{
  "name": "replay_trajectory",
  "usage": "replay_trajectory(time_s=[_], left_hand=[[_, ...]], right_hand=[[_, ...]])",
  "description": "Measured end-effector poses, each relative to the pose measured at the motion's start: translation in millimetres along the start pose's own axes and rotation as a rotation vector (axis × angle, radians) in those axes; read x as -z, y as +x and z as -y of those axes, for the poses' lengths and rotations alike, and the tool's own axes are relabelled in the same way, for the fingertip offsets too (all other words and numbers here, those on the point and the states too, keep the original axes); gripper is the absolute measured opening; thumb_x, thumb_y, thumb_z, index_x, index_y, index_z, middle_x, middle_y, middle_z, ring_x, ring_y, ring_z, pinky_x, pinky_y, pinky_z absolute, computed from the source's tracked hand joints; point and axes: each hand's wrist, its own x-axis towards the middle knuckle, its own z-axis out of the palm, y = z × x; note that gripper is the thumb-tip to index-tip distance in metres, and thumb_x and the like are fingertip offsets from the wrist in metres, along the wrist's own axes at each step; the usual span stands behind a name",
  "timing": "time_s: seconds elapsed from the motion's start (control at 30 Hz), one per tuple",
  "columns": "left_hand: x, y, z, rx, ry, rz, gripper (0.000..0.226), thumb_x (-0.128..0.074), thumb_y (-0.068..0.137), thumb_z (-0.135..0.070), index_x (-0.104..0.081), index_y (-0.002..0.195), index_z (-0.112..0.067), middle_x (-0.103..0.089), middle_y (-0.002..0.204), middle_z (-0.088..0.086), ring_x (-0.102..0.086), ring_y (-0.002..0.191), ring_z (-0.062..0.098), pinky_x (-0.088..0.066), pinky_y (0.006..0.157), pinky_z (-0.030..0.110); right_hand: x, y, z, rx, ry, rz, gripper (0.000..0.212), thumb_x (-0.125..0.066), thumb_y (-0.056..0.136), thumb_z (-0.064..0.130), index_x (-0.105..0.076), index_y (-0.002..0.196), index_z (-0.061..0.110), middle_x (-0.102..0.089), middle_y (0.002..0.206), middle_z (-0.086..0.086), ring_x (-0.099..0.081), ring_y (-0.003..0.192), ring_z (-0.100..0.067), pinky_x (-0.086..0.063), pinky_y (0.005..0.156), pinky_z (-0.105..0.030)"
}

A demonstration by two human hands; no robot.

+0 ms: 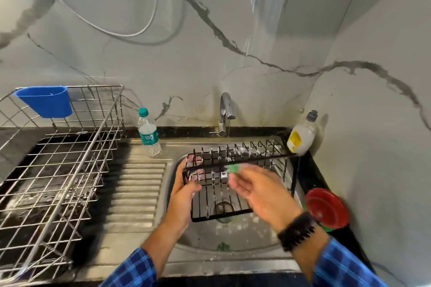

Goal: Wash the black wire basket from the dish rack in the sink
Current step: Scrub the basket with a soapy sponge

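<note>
Your left hand [184, 191] grips the left end of the black wire basket [261, 159], fingers curled over its rim and thumb on the near side. It holds the basket tilted above the sink [233, 237], right of centre in the frame. Your right hand [258, 191] is at the top rim bar with a green scrub pad [234, 168]. The pad appears to be pinched at your fingertips, though motion blur makes the exact hold hard to read.

To scrub well, brace the basket firmly with the left hand so the wires don't flex away from the pad. Resting its lower edge against the basin would give you something to push against. Work along one bar at a time, then wrap the pad around each wire, because flat strokes will likely miss the undersides and the welded crossings where grime collects. Foam clings to the far wall of the basket, near the tap [225, 109], so that side looks covered. The near wall and the base above the drain probably need the most attention next.

Turn the basket with the left hand rather than reaching round it. The soap bottle [302, 134] stands close to the basket's right corner, so swing that end with care.
</note>
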Motion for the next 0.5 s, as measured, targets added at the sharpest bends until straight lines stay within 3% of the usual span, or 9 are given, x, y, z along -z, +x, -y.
replay_trajectory(time_s=[0.07,0.1,0.13,0.2,0.27,0.33,0.43,0.5], left_hand=[[0,-3,-8,-0.058,0.051,0.023,0.071,-0.046,0.084,0.02,-0.051,0.131,-0.034,-0.068,0.12,-0.022,-0.062,0.107,-0.007,-0.049,0.083,0.012],[0,-4,-10,-0.085,0.079,0.034,0.074,-0.044,0.086,0.024,-0.049,0.132,-0.034,-0.066,0.123,-0.022,-0.061,0.107,-0.01,-0.049,0.083,0.009],[0,-4,-12,-0.125,0.115,0.059,0.076,-0.043,0.087,0.026,-0.046,0.135,-0.033,-0.063,0.127,-0.019,-0.06,0.11,-0.01,-0.048,0.085,0.008],[-3,-4,-17,-0.23,0.239,0.099,0.078,-0.049,0.085,0.026,-0.042,0.139,-0.031,-0.06,0.131,-0.013,-0.057,0.121,-0.003,-0.044,0.097,0.01],[-8,-4,-18,-0.341,0.376,0.158,0.077,-0.057,0.081,0.022,-0.043,0.14,-0.025,-0.056,0.137,-0.007,-0.051,0.132,0.004,-0.038,0.108,0.015],[-10,-3,-11,-0.396,0.461,0.207,0.074,-0.061,0.077,0.013,-0.045,0.141,-0.02,-0.053,0.141,-0.001,-0.048,0.136,0.014,-0.037,0.113,0.025],[-9,-2,-3,-0.408,0.536,0.131,0.066,-0.055,0.08,0.005,-0.05,0.139,-0.024,-0.055,0.137,0.002,-0.049,0.134,0.028,-0.04,0.113,0.048],[-10,-3,-4,-0.392,0.522,0.073,0.056,-0.051,0.085,0.003,-0.055,0.134,-0.024,-0.059,0.131,0.001,-0.053,0.129,0.028,-0.041,0.111,0.049]], right_hand=[[18,-13,5,0.244,-0.432,-0.207,0.009,-0.062,0.094,0.009,-0.069,0.1,0.008,-0.076,0.097,-0.012,-0.074,0.084,-0.014,-0.06,0.082,-0.03],[21,-20,6,0.383,-0.674,-0.322,0.009,-0.063,0.093,0.01,-0.069,0.095,0.015,-0.076,0.089,-0.006,-0.072,0.078,-0.006,-0.057,0.077,-0.02],[18,-27,9,0.532,-0.866,-0.413,0.01,-0.064,0.091,0.012,-0.068,0.092,0.021,-0.074,0.083,0.001,-0.068,0.075,0.002,-0.05,0.07,-0.008],[11,-28,16,0.774,-1.065,-0.49,0.013,-0.066,0.09,0.013,-0.07,0.095,0.024,-0.069,0.089,0.01,-0.06,0.077,0.013,-0.038,0.063,0.004],[4,-14,22,0.824,-1.241,-0.435,0.018,-0.063,0.093,0.014,-0.072,0.107,0.021,-0.067,0.102,0.006,-0.056,0.075,0.012,-0.034,0.065,0.008],[-6,2,19,0.682,-1.372,-0.324,0.018,-0.06,0.097,0.022,-0.071,0.11,0.024,-0.066,0.109,0.008,-0.055,0.077,0.009,-0.039,0.066,0.003],[-20,8,10,0.703,-1.378,-0.162,0.012,-0.063,0.095,0.028,-0.072,0.102,0.028,-0.066,0.102,0.014,-0.056,0.082,0.01,-0.039,0.072,0.002],[-21,4,7,0.733,-1.356,-0.065,0.01,-0.064,0.094,0.025,-0.072,0.099,0.028,-0.065,0.098,0.017,-0.055,0.085,0.013,-0.037,0.076,0.004]])
